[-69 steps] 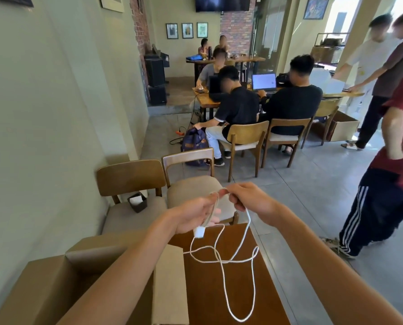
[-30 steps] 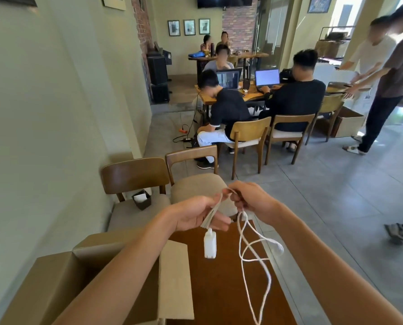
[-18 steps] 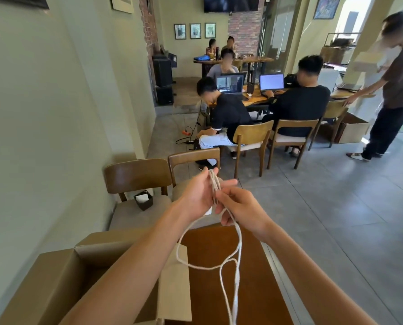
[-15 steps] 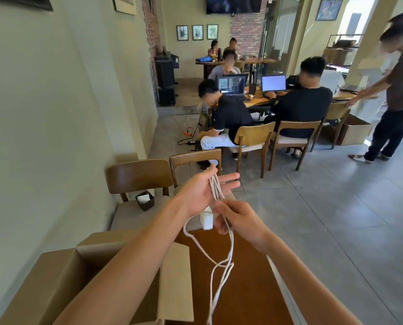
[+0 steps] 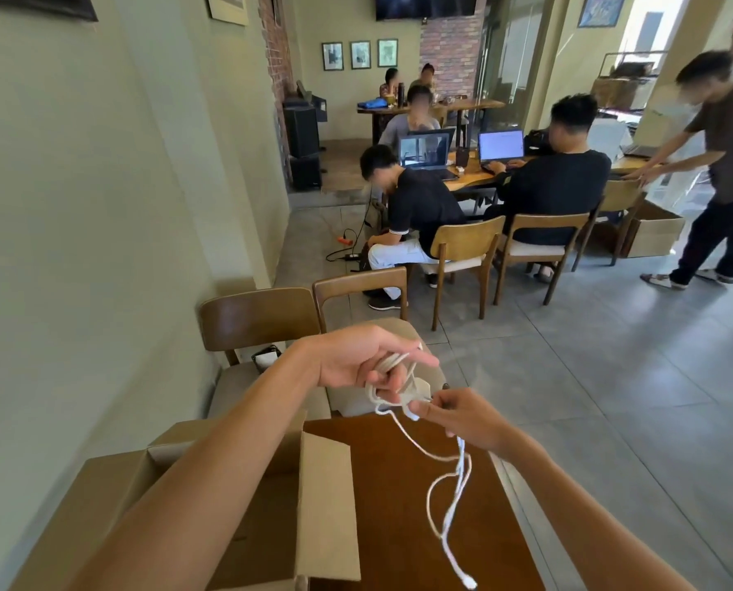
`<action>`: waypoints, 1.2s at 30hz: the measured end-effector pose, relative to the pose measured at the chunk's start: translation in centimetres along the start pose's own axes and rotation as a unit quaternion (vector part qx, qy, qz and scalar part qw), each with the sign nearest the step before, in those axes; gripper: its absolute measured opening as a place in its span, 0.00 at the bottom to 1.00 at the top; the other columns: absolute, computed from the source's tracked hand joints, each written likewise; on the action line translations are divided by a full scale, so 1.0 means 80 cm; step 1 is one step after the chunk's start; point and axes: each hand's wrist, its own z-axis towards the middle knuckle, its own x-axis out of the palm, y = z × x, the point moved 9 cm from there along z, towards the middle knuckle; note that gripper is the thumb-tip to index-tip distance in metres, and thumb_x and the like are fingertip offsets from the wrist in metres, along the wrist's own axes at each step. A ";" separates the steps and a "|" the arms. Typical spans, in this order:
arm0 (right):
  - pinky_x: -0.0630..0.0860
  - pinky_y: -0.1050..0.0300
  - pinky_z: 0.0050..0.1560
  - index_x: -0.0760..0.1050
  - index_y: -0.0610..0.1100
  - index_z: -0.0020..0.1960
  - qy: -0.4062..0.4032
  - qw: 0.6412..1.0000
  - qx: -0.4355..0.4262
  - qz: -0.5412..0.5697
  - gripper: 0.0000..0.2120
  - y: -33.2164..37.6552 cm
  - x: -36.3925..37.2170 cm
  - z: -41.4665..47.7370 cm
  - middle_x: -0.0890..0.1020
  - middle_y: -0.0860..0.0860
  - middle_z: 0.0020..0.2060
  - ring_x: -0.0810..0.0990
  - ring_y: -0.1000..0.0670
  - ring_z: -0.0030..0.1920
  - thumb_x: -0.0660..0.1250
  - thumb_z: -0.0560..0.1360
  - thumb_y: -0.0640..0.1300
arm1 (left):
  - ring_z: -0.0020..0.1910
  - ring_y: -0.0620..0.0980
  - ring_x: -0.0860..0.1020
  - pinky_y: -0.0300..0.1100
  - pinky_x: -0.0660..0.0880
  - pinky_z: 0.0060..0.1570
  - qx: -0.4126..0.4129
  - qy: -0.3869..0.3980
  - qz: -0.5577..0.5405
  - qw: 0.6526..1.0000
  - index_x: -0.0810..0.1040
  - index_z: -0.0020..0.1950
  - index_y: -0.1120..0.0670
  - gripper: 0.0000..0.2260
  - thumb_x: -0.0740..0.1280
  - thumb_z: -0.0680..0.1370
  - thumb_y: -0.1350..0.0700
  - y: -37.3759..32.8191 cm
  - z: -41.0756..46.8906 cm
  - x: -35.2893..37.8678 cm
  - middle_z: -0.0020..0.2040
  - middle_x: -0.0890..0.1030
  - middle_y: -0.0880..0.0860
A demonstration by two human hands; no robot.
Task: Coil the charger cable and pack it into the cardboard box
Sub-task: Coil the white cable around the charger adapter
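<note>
A white charger cable [image 5: 450, 488] hangs in loose loops over the brown table [image 5: 398, 526]. My left hand [image 5: 364, 356] holds several turns of it wound over the fingers, with the white plug block partly hidden beneath them. My right hand [image 5: 462, 415] pinches the cable just below and to the right of the left hand. The free end with its small connector dangles near the table's front. The open cardboard box [image 5: 326, 501] stands on the table at lower left, under my left forearm, its flaps up.
Two wooden chairs [image 5: 262, 322] stand beyond the table by the left wall, one bearing a small dark holder [image 5: 266, 356]. Farther off, people sit at a table with laptops [image 5: 501, 147]. A person stands at the right beside a cardboard box [image 5: 654, 232] on the floor.
My left hand has turned and gathered more cable turns. My right hand has slid down to the right along the cable. The hanging part is shorter, its end swinging right.
</note>
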 end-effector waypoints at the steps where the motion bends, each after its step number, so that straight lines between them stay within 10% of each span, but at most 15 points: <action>1: 0.68 0.59 0.35 0.73 0.45 0.34 -0.006 1.000 0.009 -0.006 0.29 -0.003 -0.008 0.004 0.71 0.56 0.24 0.70 0.52 0.29 0.68 0.67 0.72 | 0.31 0.44 0.73 0.38 0.79 0.47 -0.010 0.022 0.010 1.000 0.75 0.74 0.55 0.19 0.57 0.87 0.49 0.002 -0.002 0.007 0.37 0.83 0.55; 7: 0.70 0.61 0.37 0.80 0.45 0.37 -0.023 0.998 0.051 -0.022 0.17 0.016 -0.050 0.019 0.75 0.51 0.28 0.72 0.54 0.32 0.72 0.77 0.56 | 0.60 0.58 0.84 0.52 0.70 0.73 -0.105 0.121 0.148 0.976 0.60 0.82 0.45 0.23 0.53 0.87 0.43 0.042 0.007 0.041 0.76 0.73 0.57; 17: 0.71 0.58 0.35 0.83 0.43 0.60 -0.013 0.963 -0.042 0.265 0.15 0.093 -0.064 -0.005 0.77 0.50 0.35 0.74 0.53 0.32 0.60 0.85 0.49 | 0.78 0.53 0.65 0.50 0.62 0.75 0.029 -0.107 -0.004 0.994 0.59 0.82 0.48 0.24 0.53 0.86 0.43 0.026 0.039 0.003 0.79 0.66 0.51; 28: 0.80 0.56 0.43 0.78 0.35 0.54 -0.091 0.954 -0.158 0.238 0.12 0.137 -0.063 -0.018 0.81 0.46 0.36 0.78 0.49 0.35 0.62 0.85 0.43 | 0.48 0.51 0.78 0.49 0.74 0.59 0.098 -0.243 -0.348 0.900 0.71 0.74 0.48 0.19 0.53 0.86 0.44 -0.001 0.046 -0.021 0.46 0.79 0.56; 33: 0.78 0.49 0.49 0.80 0.37 0.52 -0.045 0.970 -0.144 0.189 0.15 0.127 -0.031 -0.017 0.79 0.49 0.34 0.77 0.50 0.37 0.61 0.85 0.48 | 0.60 0.59 0.83 0.57 0.69 0.70 0.130 -0.193 -0.451 0.862 0.63 0.80 0.51 0.21 0.50 0.88 0.47 -0.006 0.042 -0.032 0.61 0.85 0.60; 36: 0.76 0.44 0.60 0.82 0.46 0.43 -0.010 0.982 -0.096 0.163 0.21 0.100 -0.015 -0.012 0.78 0.51 0.32 0.77 0.48 0.40 0.60 0.83 0.58 | 0.39 0.52 0.85 0.55 0.75 0.64 0.129 -0.198 -0.436 0.868 0.64 0.80 0.58 0.21 0.53 0.88 0.51 -0.005 0.033 -0.039 0.38 0.84 0.56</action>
